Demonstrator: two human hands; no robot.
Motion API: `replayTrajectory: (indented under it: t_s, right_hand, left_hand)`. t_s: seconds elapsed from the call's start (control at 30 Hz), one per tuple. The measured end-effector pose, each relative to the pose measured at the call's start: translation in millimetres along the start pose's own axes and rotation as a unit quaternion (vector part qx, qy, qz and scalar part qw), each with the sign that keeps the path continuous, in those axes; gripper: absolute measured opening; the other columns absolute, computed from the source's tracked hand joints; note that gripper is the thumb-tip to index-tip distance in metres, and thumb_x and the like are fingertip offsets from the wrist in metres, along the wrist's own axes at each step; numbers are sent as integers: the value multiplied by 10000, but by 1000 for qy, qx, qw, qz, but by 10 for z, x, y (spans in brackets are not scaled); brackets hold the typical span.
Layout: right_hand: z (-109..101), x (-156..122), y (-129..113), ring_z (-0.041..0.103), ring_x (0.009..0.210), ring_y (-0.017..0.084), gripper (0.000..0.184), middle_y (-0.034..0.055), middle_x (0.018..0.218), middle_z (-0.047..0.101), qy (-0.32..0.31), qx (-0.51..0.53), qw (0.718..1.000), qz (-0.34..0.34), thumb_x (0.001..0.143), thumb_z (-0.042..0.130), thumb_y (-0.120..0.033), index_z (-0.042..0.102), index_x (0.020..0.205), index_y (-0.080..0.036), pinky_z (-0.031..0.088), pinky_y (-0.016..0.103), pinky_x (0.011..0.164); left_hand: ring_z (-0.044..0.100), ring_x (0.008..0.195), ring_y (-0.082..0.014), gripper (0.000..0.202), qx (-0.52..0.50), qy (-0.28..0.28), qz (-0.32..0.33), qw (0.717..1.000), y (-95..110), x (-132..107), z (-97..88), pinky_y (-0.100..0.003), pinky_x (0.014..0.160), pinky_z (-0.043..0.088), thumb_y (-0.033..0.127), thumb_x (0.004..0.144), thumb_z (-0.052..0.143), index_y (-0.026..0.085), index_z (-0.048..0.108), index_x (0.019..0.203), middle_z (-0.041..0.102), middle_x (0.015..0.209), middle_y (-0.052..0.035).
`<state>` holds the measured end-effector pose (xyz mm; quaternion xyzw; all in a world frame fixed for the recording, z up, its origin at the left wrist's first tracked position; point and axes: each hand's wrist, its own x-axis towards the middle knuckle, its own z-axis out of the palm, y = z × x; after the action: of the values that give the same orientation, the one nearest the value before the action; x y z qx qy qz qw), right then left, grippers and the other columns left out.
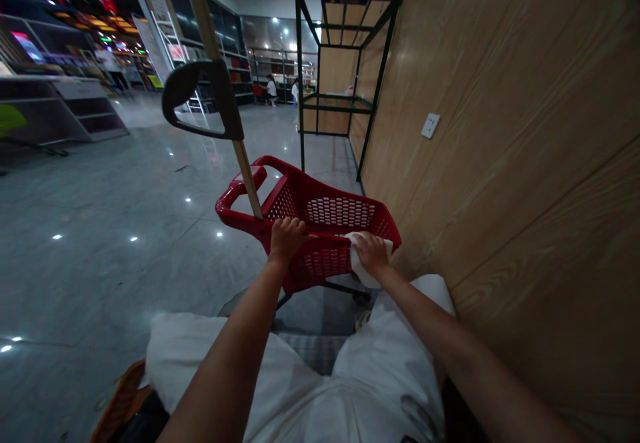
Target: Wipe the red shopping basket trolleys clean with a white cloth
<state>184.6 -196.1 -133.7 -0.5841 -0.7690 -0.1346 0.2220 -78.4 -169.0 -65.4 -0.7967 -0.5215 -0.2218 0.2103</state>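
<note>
From my remote seat I have both hands out at twelve o'clock, over the red shopping cart (300,186) standing just beyond the knees of the white trousers (370,356). My left hand (287,239) sits at about seven o'clock on the cart, its fingers pressed close together and bent over the near rim. My right hand (371,254) is at four o'clock on the same rim, over a white cloth (367,277). The cloth lies directly under those fingers, touching them, and shows beyond the hand on the three o'clock side and hangs below it at six; the fingers are bent over it, but I cannot tell how the tips sit inside the rim.

At the cart's ten o'clock a wooden pole (200,3) slants up, with a dark handle (231,103) on it; its lower end is hidden behind the rim. The black metal rack (299,63) stands near twelve to one o'clock, and the wooden wall (500,129) fills three o'clock, with a white socket (431,125) at two
</note>
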Motion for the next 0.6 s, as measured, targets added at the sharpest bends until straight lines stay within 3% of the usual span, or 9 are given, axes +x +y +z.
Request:
replayTrajectory:
  t_s: [0.07,0.13,0.23,0.3,0.37,0.5,0.6]
  right_hand:
    - [10,178,-493,502,1067,211,357,81,1286,532,11,43,998,-35,938,390,-324,504,1265,-237,336,339,902]
    - [14,326,-903,475,1119,213,392,82,1364,470,25,72,997,-28,948,356,-299,441,1324,-231,322,356,930]
    - [20,427,-1117,496,1079,212,378,79,1338,496,22,90,996,-20,951,351,-294,460,1307,-226,330,355,916]
    - [32,395,-951,521,1022,209,359,77,1271,547,4,81,996,-42,944,384,-323,499,1271,-227,350,337,880]
    - [45,283,-597,535,981,206,344,75,1199,590,-10,62,996,-56,935,413,-346,529,1235,-224,363,323,851]
    - [22,-79,260,539,988,206,329,80,1166,606,-1,16,1000,-22,931,422,-357,565,1182,-199,361,325,870]
    - [-33,-250,599,541,986,211,325,90,1151,613,11,-5,1000,10,933,405,-338,582,1154,-178,366,332,867]
  left_hand:
    - [524,796,-254,404,7,-4,1,1000,5,-2,-21,-379,714,298,568,841,458,206,620,764,625,788,-96]
    - [529,797,-254,342,16,-7,3,1000,3,-5,-37,-380,712,302,511,848,486,207,625,778,633,800,-93]
    - [536,798,-253,284,19,-8,9,1000,-15,-10,-36,-381,706,304,454,847,507,207,632,784,643,808,-89]
    - [539,793,-252,326,19,-8,13,1000,-30,-11,-22,-379,700,304,495,845,497,206,632,777,643,803,-90]
    - [540,785,-250,401,20,-7,16,1000,-39,-9,-3,-377,700,302,570,833,475,205,629,767,639,793,-90]
    - [532,783,-244,480,15,-1,14,1000,-26,-6,18,-375,713,300,642,816,429,206,622,755,626,770,-88]
    - [529,783,-242,485,8,3,12,1000,-11,-12,20,-377,718,297,635,829,407,204,617,754,628,781,-89]
